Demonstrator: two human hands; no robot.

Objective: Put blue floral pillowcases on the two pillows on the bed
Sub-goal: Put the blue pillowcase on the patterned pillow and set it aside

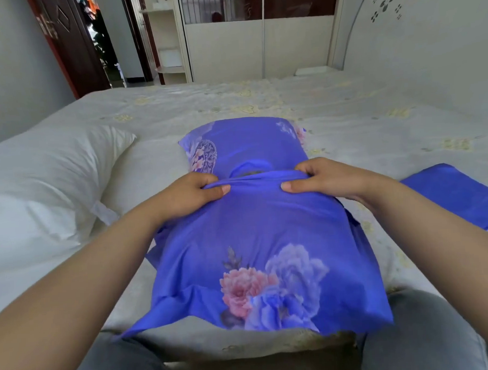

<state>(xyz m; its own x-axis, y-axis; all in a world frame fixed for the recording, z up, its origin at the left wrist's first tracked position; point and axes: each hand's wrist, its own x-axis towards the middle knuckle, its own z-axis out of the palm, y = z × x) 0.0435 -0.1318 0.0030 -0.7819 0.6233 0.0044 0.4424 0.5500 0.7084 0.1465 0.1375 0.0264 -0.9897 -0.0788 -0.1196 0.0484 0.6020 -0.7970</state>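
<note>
1. A pale cream bedsheet with faint yellow flower prints point(232, 100) covers the mattress across the middle of the view.
2. A white padded headboard with dark petal-shaped cutouts point(415, 20) stands at 2 o'clock.
3. A cream sliding-door wardrobe with dark upper panels point(258, 48) fills 12 o'clock.
4. A white open shelf unit point(169, 44) stands just left of the wardrobe.
5. A dark brown wooden door point(68, 44) hangs open at 11 o'clock.
6. Grey trouser legs point(431, 336) show at 5 and 7 o'clock.
</note>
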